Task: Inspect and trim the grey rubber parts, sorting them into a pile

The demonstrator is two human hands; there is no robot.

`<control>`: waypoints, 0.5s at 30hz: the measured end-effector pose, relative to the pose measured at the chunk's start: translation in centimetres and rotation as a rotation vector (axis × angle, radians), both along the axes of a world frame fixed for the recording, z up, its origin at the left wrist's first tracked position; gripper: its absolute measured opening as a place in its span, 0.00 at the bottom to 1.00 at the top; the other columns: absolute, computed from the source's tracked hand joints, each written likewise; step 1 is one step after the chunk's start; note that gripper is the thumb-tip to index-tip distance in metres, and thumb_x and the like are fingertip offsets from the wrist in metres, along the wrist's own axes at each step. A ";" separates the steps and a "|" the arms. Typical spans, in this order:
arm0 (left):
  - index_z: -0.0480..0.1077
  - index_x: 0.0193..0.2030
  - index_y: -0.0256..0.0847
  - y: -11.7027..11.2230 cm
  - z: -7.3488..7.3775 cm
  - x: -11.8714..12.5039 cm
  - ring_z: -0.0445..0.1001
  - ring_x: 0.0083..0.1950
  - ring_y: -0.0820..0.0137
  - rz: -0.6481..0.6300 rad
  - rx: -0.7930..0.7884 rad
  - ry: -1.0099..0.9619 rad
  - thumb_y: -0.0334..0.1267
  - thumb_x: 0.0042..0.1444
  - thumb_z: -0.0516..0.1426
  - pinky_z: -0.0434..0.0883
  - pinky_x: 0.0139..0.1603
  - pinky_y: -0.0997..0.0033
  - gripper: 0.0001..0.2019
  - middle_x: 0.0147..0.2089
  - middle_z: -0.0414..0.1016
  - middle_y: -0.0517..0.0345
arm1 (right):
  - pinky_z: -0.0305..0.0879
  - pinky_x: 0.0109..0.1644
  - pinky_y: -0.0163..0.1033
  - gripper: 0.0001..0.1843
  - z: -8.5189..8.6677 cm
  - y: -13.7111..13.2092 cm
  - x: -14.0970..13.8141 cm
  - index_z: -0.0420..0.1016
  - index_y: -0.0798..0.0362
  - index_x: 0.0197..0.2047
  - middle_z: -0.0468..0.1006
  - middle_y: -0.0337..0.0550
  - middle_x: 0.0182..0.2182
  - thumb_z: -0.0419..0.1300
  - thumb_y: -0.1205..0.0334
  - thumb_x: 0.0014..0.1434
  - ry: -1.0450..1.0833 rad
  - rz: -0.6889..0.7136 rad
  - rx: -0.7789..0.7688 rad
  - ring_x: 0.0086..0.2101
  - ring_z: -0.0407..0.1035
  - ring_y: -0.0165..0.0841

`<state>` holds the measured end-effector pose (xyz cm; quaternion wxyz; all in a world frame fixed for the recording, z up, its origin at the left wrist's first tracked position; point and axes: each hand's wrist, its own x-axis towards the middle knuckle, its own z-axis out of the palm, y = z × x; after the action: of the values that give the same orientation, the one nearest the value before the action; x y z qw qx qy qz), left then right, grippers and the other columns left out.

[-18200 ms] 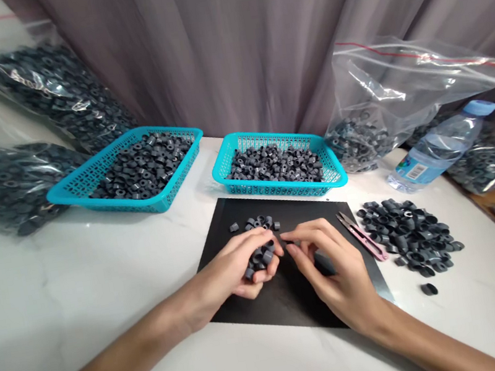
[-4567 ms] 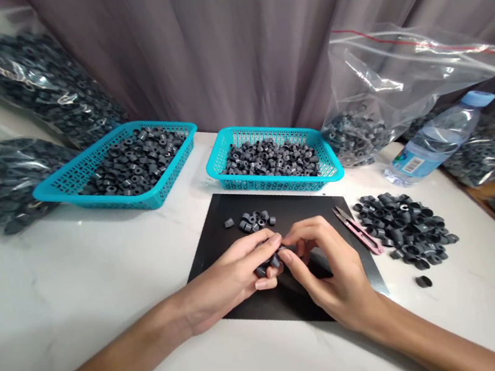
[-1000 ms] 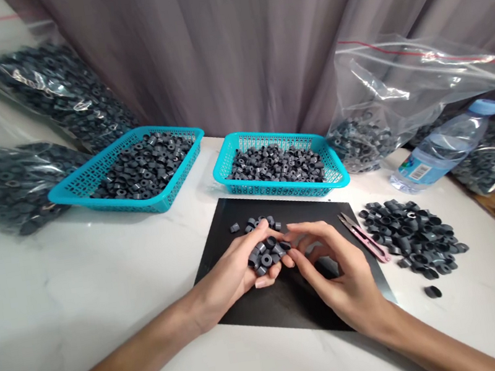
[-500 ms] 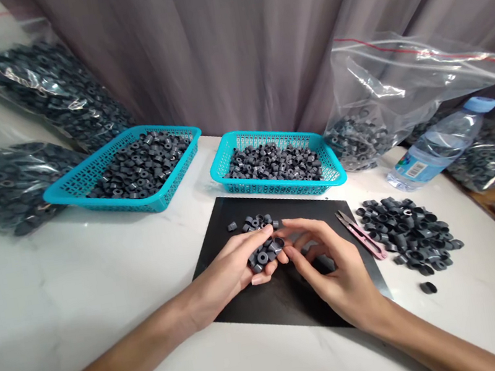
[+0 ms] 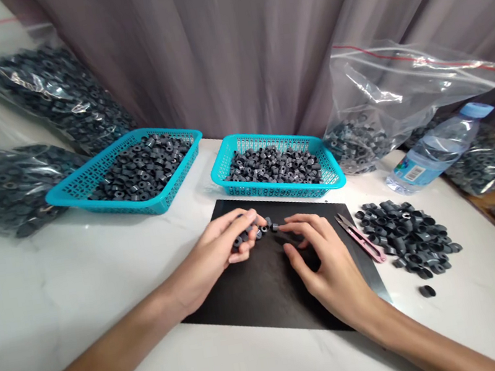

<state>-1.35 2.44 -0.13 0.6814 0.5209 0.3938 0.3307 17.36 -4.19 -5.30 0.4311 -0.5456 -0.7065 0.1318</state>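
My left hand (image 5: 220,252) is cupped, palm down, over a small cluster of grey plastic rings (image 5: 263,228) on the black mat (image 5: 265,295), its fingers curled round some of them. My right hand (image 5: 323,261) rests on the mat just to the right, fingers loosely bent with the tips at the cluster's right edge. I cannot see anything held in it.
Two turquoise baskets (image 5: 88,187) (image 5: 330,175) of grey rings stand behind the mat. Pink snips (image 5: 361,237) lie at the mat's right edge beside a loose ring pile (image 5: 406,235). Bags of rings (image 5: 50,97) (image 5: 371,109) and a water bottle (image 5: 434,149) line the back.
Both hands have moved forward to the small cluster at the mat's far edge. My left hand, which held a handful palm up, now lies turned over on the rings.
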 end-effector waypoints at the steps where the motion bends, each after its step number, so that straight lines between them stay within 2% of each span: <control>1: 0.74 0.41 0.36 0.5 0.1 -0.3 0.54 0.28 0.80 0.039 0.009 -0.015 0.44 0.64 0.56 0.50 0.22 0.81 0.12 0.32 0.59 0.62 | 0.70 0.55 0.50 0.13 -0.1 0.1 0.0 0.72 0.48 0.53 0.71 0.49 0.54 0.56 0.66 0.66 -0.048 0.010 -0.008 0.52 0.67 0.42; 4: 0.74 0.42 0.36 2.1 0.6 -1.5 0.53 0.26 0.79 0.133 0.057 -0.028 0.39 0.62 0.57 0.48 0.21 0.81 0.08 0.31 0.56 0.63 | 0.64 0.62 0.54 0.14 -0.5 0.2 0.0 0.71 0.49 0.55 0.68 0.50 0.59 0.55 0.65 0.67 -0.121 0.061 -0.035 0.59 0.60 0.44; 7: 0.73 0.39 0.36 3.5 1.1 -2.7 0.53 0.25 0.79 0.148 0.147 0.097 0.39 0.61 0.57 0.47 0.20 0.81 0.08 0.30 0.57 0.63 | 0.62 0.64 0.54 0.17 -0.6 0.3 0.0 0.70 0.49 0.59 0.68 0.49 0.60 0.55 0.64 0.68 -0.137 0.106 -0.057 0.60 0.59 0.43; 11: 0.67 0.29 0.37 5.0 1.0 -3.8 0.51 0.23 0.78 0.085 0.164 0.320 0.40 0.60 0.53 0.48 0.21 0.80 0.11 0.26 0.57 0.63 | 0.65 0.61 0.51 0.15 -0.6 0.2 0.1 0.70 0.48 0.57 0.72 0.48 0.56 0.55 0.64 0.68 -0.092 0.103 -0.043 0.56 0.64 0.41; 15: 0.60 0.23 0.39 5.8 0.3 -4.5 0.51 0.22 0.77 0.056 0.167 0.394 0.41 0.60 0.52 0.49 0.21 0.79 0.15 0.23 0.55 0.64 | 0.68 0.53 0.47 0.08 -0.4 0.1 0.1 0.72 0.49 0.49 0.74 0.46 0.47 0.56 0.65 0.67 -0.019 0.047 -0.020 0.48 0.68 0.39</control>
<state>-5.81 8.20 0.13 0.5363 0.6191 0.5046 0.2728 17.51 -4.07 -5.72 0.4159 -0.5343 -0.7218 0.1436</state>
